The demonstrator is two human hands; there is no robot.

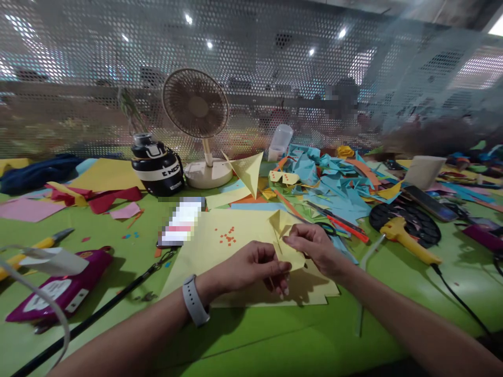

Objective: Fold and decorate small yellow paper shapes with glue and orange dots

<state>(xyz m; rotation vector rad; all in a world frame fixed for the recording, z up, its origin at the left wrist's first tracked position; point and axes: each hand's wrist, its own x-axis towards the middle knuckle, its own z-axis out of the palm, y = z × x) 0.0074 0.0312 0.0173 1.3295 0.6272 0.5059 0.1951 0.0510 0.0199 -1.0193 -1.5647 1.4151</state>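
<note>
Item: yel. paper (294, 256), folded, one pc., held up in both hands just above ctr. of the yel. sheets (196, 267), front of desk (275, 340). L. hand (255, 266): grip clamped on paper's lower L. side, thumb nearest viewer; prob. steadies it. R. hand (318, 246): grip pinched on paper's R. side, thumb & index tog., near the creases; opp. holds prob. keep it firm w/o crushing the folds. Sheets lie flat under the work, perh. as clean base; orange bits (228, 238) loose on them, L. of paper, prob. within easy reach. Phone (181, 222) at sheets' L. edge, screen lit, likely set there to be seen. Glue gun (412, 243), R., nose on blk. disc (420, 225), prob. to keep hot tip off desk. Scraps (330, 180), mostly blue, heaped behind R. hand, apparently pushed back for room. Fan (196, 102) & flask (157, 170) at rear, prob. out of the arms' way.
</note>
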